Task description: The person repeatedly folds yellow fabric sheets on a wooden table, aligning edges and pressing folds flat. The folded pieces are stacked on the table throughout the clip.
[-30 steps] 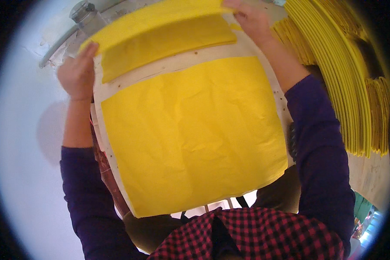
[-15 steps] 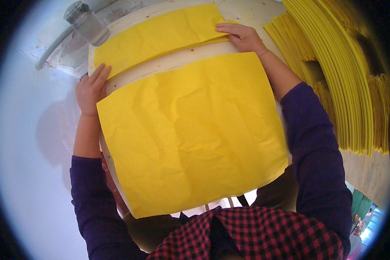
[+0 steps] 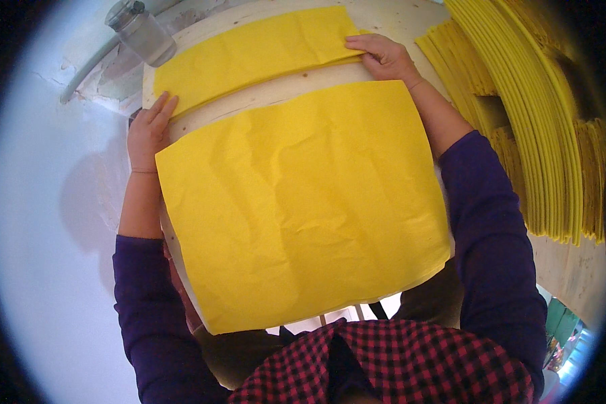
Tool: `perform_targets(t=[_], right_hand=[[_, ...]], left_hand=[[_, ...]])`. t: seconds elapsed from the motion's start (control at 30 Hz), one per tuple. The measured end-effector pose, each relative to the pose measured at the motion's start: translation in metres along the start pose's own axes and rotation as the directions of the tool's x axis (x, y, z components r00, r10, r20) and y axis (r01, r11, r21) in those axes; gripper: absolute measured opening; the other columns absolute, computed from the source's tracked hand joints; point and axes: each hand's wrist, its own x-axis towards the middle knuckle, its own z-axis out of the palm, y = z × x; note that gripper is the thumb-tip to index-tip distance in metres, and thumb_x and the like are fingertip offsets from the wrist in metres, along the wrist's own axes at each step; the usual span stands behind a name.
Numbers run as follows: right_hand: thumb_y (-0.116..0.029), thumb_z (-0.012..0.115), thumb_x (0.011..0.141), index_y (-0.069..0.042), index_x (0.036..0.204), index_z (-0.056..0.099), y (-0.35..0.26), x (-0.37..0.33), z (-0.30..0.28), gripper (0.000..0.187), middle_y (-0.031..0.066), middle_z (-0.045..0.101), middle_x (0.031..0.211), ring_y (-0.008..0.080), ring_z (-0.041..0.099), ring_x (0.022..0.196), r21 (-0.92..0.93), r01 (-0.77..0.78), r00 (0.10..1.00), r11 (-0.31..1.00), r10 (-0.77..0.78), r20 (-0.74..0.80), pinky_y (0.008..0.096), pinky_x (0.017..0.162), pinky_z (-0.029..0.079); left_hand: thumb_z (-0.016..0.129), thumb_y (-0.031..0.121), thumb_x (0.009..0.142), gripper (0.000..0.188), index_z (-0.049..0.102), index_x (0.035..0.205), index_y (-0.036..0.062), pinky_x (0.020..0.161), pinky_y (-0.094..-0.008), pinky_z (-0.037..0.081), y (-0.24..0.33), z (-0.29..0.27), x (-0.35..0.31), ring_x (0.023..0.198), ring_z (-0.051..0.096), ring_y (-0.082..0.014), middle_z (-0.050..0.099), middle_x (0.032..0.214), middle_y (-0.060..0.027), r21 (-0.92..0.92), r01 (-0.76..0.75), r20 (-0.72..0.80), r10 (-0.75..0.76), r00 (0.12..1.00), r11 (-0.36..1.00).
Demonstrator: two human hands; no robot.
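A long folded strip of yellow paper lies across the far part of the pale wooden board. At its left end, my left hand has its fingers on the near corner; the thumb is hidden. My right hand grips the right end, fingertips on top and the rest of the hand curled at the edge. Nearer to me is a large stack of flat yellow paper sheets, creased on top. Its far edge sits apart from the strip, with a band of bare board between them.
A clear lidded glass jar of liquid stands beyond the strip's left end. Tall piles of folded yellow paper rise at the right on a wooden surface. A pale wall borders the left side.
The whole view has shifted slightly, with the strip, stack and jar appearing a little farther right. Both hands keep their places at the strip's ends.
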Motion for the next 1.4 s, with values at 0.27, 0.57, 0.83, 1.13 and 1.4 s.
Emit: perform_targets(t=[0.27,0.57,0.83,1.13,1.4], right_hand=[[-0.004,0.051,0.069,-0.011,0.103,0.067,-0.001,0.003,-0.011,0.038,0.0071,0.065,0.111,0.0285,0.059,0.099,-0.038,0.009,0.996,0.999,-0.005,0.092,0.0357,0.089,0.047],[-0.021,0.048,0.088,-0.009,0.112,0.066,-0.029,-0.015,-0.046,0.032,0.0048,0.064,0.112,0.0153,0.055,0.103,0.561,-0.532,0.697,0.634,0.704,-0.135,0.028,0.094,0.04],[-0.029,0.045,0.095,-0.003,0.116,0.061,-0.131,-0.006,-0.101,0.038,0.0094,0.061,0.118,0.0201,0.052,0.113,0.39,-0.475,0.838,0.789,0.54,-0.071,0.032,0.1,0.036],[-0.039,0.041,0.095,-0.002,0.134,0.043,-0.249,0.001,-0.036,0.054,0.0173,0.039,0.142,0.0318,0.035,0.132,-0.021,-0.357,0.875,0.934,0.342,0.343,0.04,0.11,0.025],[-0.054,0.038,0.091,-0.003,0.143,0.028,-0.244,-0.023,-0.041,0.074,0.0128,0.022,0.152,0.025,0.018,0.141,-0.449,-0.482,0.701,0.752,0.638,0.317,0.0446,0.113,0.014]], left_hand=[[0.054,0.003,0.069,0.054,0.059,0.12,0.0179,0.074,-0.0339,0.047,0.01,-0.012,0.001,0.081,0.057,-0.0221,0.06,0.123,-0.0015,0.029,0.032,0.058,-0.034,0.998,0.999],[0.043,-0.002,0.073,0.054,0.055,0.124,0.008,0.097,-0.0388,0.041,0.013,-0.053,-0.024,0.108,0.054,-0.0327,0.055,0.127,-0.014,-0.214,0.218,-0.081,-0.24,0.967,0.952],[0.043,0.001,0.088,0.037,0.055,0.123,0.0066,0.105,-0.0367,0.035,0.087,-0.144,-0.024,0.12,0.049,-0.0285,0.055,0.127,-0.0127,-0.533,0.348,0.053,-0.38,0.924,0.772],[0.043,0.023,0.096,0.044,0.04,0.138,0.0101,0.111,-0.0495,0.019,0.215,-0.131,0.02,0.137,0.026,-0.0329,0.032,0.147,-0.0132,-0.367,0.198,0.355,-0.06,0.933,0.909],[0.038,0.043,0.095,0.057,0.03,0.144,0.0148,0.112,-0.0505,0.015,0.223,-0.101,0.002,0.139,0.022,-0.0282,0.028,0.15,-0.0073,-0.071,0.418,0.403,-0.357,0.843,0.906]])
